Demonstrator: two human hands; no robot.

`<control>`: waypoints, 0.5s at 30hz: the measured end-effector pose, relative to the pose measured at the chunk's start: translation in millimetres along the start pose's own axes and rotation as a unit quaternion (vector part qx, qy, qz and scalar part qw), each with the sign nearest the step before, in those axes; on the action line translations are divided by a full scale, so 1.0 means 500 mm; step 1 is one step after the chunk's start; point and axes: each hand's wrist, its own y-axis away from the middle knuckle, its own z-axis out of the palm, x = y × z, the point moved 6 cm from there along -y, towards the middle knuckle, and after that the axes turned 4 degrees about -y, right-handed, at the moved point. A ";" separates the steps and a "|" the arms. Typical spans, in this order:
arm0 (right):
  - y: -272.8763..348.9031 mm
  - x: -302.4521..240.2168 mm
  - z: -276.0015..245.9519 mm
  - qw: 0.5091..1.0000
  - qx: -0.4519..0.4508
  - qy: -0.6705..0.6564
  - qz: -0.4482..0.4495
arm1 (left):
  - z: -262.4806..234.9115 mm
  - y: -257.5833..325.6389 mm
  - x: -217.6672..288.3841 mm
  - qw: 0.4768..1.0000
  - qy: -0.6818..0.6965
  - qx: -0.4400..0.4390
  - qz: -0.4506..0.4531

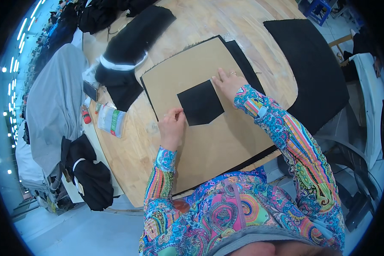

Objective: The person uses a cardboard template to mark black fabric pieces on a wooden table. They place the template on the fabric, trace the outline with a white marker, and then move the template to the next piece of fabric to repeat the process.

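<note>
A large brown card sheet [213, 149] lies on the table over black cloth, whose frayed edges show around it. In the sheet's middle is a black pocket-shaped cloth piece [200, 103], its pointed end toward me; whether it lies on top or in a cut-out, I cannot tell. My left hand [172, 126] is closed, thumb and fingertips pinched at the piece's left edge. Flat on the card, by the piece's far right corner, my right hand [231, 85] has its fingers stretched out and holds nothing.
At the right hangs a large black cloth panel [309, 70] over the table edge. Black cloth bundled with a white band [123, 64] lies at the far left. Nearer are a clear plastic bag [111, 121] and a small red tool [86, 114]. A dark chair [354, 170] stands right.
</note>
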 end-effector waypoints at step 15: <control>0.002 0.000 -0.005 1.000 -0.013 -0.004 0.004 | -0.009 0.076 0.023 0.999 0.028 -0.029 -0.001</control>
